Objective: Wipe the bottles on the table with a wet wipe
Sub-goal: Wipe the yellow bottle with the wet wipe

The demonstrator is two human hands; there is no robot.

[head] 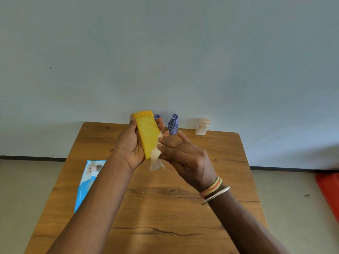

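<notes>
Above the tabletop (156, 208), the left hand (131, 145) wraps its fingers around a yellow bottle (147, 132). The right hand (185, 156), fingers straight, presses a wet wipe (156, 160) against the bottle's lower side. A blue bottle (173, 125) stands at the far edge.

Four bottles: one yellow bottle (147, 133) within the left fingers (161, 125), two blue bottles (173, 125) (157, 116) and one cream bottle (202, 127) beyond. One wet wipe (156, 159).
</notes>
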